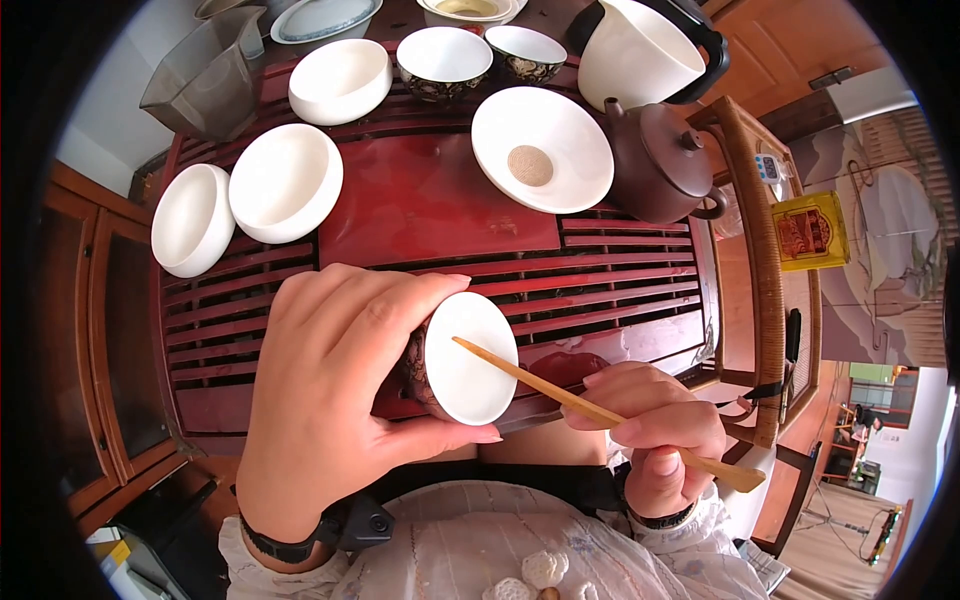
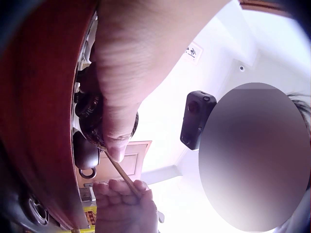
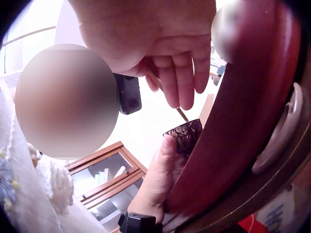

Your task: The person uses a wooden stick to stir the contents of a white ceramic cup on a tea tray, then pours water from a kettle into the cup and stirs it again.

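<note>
My left hand (image 1: 325, 370) grips a teacup (image 1: 472, 375) with a white inside and a dark patterned outside. Its thumb lies along the near side and the fingers along the far side, with the cup's mouth tipped toward the head camera. Between thumb and fingers, my right hand (image 1: 670, 425) pinches a slim bamboo tea pick (image 1: 540, 386). The pick's pointed tip overlaps the white inside of the cup, while its broader end sticks out behind the hand. In the right wrist view the cup (image 3: 187, 135) shows its carved-looking pattern beside the left thumb.
Beyond the hands lies a slatted red tea tray (image 1: 430, 200). White bowls (image 1: 286, 183), a strainer (image 1: 542, 150), two dark patterned cups (image 1: 445, 62), a brown teapot (image 1: 665, 165) and a white kettle (image 1: 640, 55) stand there. At right, a rattan frame (image 1: 750, 250) rises beside a yellow tin (image 1: 808, 232).
</note>
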`<state>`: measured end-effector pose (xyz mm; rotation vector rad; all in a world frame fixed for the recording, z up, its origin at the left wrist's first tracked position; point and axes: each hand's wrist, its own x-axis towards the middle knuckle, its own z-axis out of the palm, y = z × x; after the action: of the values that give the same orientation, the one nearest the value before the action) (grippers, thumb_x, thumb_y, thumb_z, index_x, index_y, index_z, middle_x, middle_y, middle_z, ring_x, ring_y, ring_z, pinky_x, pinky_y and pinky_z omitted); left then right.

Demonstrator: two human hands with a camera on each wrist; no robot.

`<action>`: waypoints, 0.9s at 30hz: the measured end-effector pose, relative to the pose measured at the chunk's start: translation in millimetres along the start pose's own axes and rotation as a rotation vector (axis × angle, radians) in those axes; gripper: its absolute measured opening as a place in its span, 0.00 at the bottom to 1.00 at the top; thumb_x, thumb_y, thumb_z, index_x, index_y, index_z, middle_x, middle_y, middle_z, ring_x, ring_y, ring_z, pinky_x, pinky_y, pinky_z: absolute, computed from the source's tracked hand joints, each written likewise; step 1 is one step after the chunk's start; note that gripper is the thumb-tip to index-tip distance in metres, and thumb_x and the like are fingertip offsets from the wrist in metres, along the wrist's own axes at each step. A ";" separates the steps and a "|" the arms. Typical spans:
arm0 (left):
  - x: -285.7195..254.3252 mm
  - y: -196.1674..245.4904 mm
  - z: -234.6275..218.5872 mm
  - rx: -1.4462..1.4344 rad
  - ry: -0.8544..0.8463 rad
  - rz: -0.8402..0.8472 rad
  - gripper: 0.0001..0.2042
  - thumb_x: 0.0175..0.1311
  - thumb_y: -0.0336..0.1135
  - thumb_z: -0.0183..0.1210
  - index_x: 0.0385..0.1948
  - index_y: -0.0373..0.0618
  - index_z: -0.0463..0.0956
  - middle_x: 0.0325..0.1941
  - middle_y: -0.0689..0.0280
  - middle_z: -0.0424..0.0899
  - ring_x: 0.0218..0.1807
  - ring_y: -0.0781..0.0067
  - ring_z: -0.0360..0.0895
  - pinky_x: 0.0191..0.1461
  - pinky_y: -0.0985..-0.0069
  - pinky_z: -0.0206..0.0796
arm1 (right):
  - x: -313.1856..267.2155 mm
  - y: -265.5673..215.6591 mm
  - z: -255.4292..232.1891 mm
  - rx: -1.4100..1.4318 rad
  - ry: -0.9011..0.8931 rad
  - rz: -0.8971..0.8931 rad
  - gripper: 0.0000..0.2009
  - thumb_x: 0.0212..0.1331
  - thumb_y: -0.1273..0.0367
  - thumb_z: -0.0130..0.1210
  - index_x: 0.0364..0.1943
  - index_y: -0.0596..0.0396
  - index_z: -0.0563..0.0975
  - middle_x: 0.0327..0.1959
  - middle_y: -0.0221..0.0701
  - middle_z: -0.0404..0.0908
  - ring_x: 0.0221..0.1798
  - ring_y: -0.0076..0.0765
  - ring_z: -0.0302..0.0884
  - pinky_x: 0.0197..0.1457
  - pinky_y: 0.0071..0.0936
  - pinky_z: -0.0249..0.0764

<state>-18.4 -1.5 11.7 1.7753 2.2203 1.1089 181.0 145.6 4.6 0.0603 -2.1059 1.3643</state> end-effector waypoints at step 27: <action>-12.1 -3.8 5.0 -0.126 -0.015 -0.142 0.40 0.25 0.39 0.81 0.49 0.42 0.72 0.48 0.62 0.76 0.50 0.66 0.75 0.55 0.69 0.67 | -2.9 -8.1 6.2 -0.139 -0.039 -0.108 0.13 0.58 0.71 0.61 0.43 0.62 0.74 0.41 0.50 0.81 0.43 0.55 0.83 0.49 0.50 0.79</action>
<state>-15.1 -10.0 1.5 1.5459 2.1763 1.1729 183.2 135.8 7.9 0.1418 -2.1907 1.1605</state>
